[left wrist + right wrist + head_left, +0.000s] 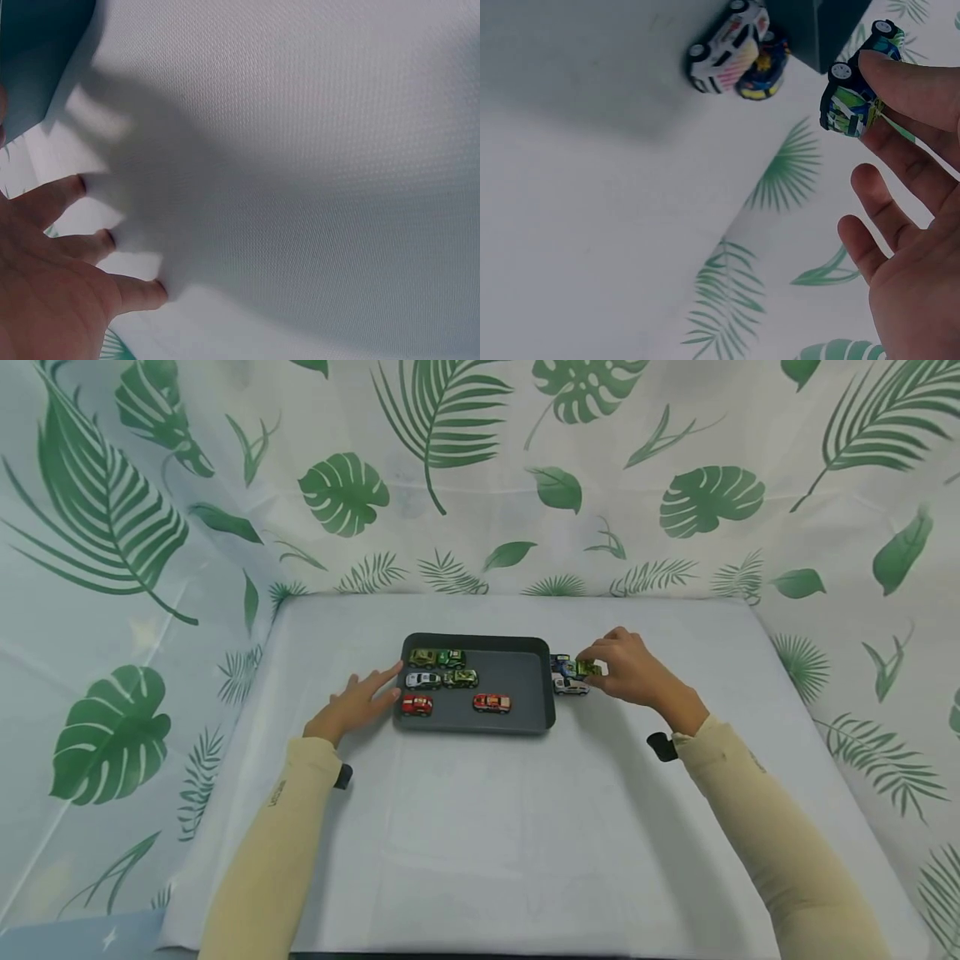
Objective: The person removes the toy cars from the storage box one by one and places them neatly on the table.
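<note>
My right hand (624,665) pinches a green and blue toy car (851,101) between thumb and fingers, just right of the dark grey tray (517,685). Close by it on the table lie a white toy car (724,56) and a blue and yellow toy car (763,69). At the tray's left side is my left hand (354,703), fingers spread, with the thumb and a finger against the rim. The left wrist view shows the other fingers of this hand (52,277) stretched out over the white cloth.
Several toy cars stand in the tray: green ones at the back left, a silver car (423,681) and a camouflage car (461,678) in the middle, a red car (417,705) and an orange-red car (492,702) in front. Leaf-printed cloth (480,485) hangs behind the table.
</note>
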Demonstrator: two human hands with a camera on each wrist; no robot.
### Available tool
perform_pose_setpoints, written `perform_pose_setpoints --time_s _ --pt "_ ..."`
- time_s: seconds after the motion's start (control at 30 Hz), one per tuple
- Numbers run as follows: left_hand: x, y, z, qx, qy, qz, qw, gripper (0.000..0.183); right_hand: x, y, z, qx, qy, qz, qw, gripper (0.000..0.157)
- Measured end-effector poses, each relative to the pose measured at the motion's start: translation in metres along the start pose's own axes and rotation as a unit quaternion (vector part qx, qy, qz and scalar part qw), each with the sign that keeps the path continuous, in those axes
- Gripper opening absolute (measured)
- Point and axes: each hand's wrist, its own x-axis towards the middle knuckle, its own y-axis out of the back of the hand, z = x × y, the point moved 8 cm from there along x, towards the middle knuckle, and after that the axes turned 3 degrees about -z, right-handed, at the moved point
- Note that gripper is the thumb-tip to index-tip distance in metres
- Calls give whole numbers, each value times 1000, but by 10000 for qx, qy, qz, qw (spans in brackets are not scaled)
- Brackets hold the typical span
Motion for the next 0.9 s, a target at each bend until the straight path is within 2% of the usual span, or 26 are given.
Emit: perform_pose_setpoints --time_s 0.53,0.9 --pt "1 0 -1 -111 -12 12 9999 67 -13 -42 15 185 -234 -194 9994 29" --pt "1 1 -1 -140 -41 13 9999 66 -16 -68 20 47 -270 -217 9994 32"
